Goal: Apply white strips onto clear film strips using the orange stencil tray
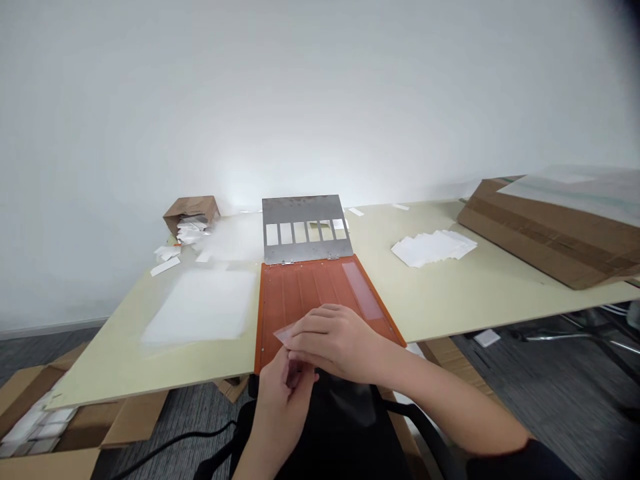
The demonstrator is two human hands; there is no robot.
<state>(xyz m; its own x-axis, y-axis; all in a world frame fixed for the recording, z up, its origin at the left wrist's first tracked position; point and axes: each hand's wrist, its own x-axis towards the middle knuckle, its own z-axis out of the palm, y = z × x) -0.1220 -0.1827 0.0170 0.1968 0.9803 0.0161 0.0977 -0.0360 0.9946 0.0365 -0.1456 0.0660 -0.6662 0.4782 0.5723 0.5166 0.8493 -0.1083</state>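
Note:
My right hand [334,340] and my left hand [286,393] meet at the near edge of an orange ribbed tray [295,293]. Both pinch a small clear plastic strip [284,333] between their fingers. One translucent strip [363,290] lies in the tray's right groove. A grey metal lid [304,217] with several rectangular slots is hinged open behind the tray.
A stack of clear sheets [203,305] lies left of the tray. White slips [433,248] are fanned out to the right. A large flat cardboard box [545,230] sits at far right, a small tipped box [191,212] at back left. Open cartons [45,420] stand on the floor.

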